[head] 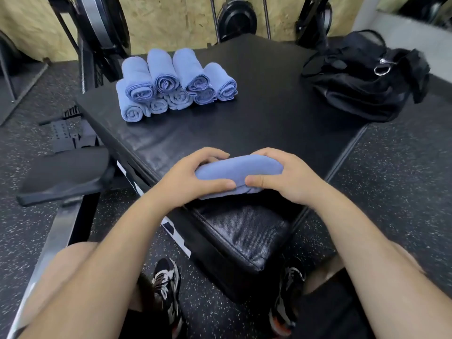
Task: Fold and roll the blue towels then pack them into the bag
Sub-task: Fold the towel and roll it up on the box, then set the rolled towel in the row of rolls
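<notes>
Two hands point(195, 176) point(289, 178), one towel point(239, 167), eight rolls point(163, 77)

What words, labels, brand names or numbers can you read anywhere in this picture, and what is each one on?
No text here can be read.
White markings on the side of the black padded platform: possibly lettering, but seen at a steep angle and only in part, so unreadable.
Blue towel, rolled towels, black bag, shoes: no print visible.
</notes>
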